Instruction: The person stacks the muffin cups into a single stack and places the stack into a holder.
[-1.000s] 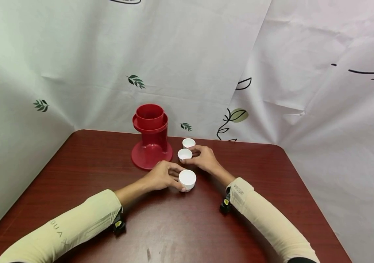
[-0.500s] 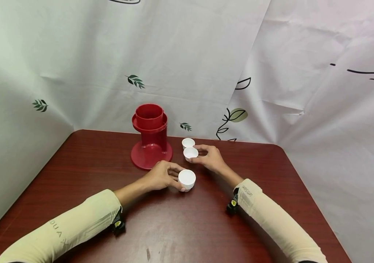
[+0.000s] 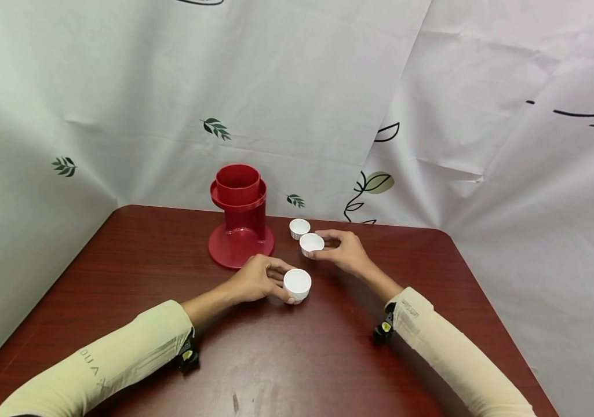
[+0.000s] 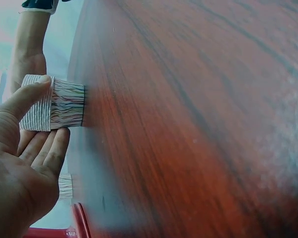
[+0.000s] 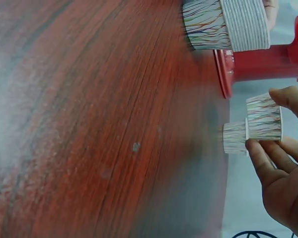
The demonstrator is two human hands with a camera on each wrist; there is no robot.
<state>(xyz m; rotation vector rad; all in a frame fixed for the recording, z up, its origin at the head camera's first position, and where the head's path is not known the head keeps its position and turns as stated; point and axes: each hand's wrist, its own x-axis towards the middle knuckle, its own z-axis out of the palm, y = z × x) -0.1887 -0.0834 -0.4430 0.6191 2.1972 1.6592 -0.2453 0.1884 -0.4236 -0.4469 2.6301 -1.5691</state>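
Note:
My left hand (image 3: 262,281) grips a stack of nested white paper cups (image 3: 297,284) near the middle of the table, thumb on the near side and fingers on the far side. In the left wrist view, the stack (image 4: 67,104) shows many layered rims above a body printed with thin wavy coloured lines. My right hand (image 3: 346,252) pinches a single white paper cup (image 3: 312,245) between thumb and fingers, mouth up and raised off the table. Just behind it another paper cup (image 3: 299,229) stands upright, partly overlapped by the held cup (image 5: 264,119) in the right wrist view.
A red plastic stand (image 3: 241,249) with a round base and an upright cylinder rises at the back, left of the cups. The dark wood table (image 3: 297,365) ends at a white printed curtain (image 3: 297,104) close behind.
My right hand has moved to the right with its paper cup, drawing it aside from the cup behind. The left hand and its stack have stayed in place.

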